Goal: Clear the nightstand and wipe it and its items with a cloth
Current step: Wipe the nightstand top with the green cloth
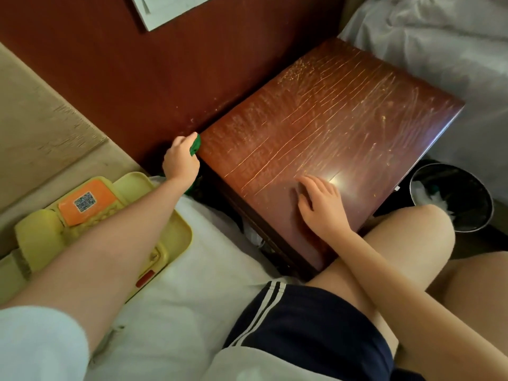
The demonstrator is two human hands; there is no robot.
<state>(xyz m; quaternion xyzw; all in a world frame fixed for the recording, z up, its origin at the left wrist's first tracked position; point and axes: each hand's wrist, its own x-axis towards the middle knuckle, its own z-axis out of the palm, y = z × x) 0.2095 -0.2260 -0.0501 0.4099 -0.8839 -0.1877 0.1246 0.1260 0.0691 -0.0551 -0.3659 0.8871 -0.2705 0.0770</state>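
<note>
The dark red wooden nightstand (330, 114) stands against the wall, its scratched top bare. My left hand (180, 160) grips a green cloth (195, 144) and holds it against the nightstand's left rear corner and side edge. Most of the cloth is hidden by my fingers. My right hand (321, 204) rests flat on the near part of the top, fingers spread. A yellow telephone (90, 213) with an orange label lies on the white bed sheet to my left, under my left forearm.
A black waste bin (450, 199) with white rubbish stands on the floor right of the nightstand. A second bed with white bedding (439, 45) fills the upper right. My bare knees (406, 243) are close to the nightstand's front edge. A beige headboard (41, 119) is at left.
</note>
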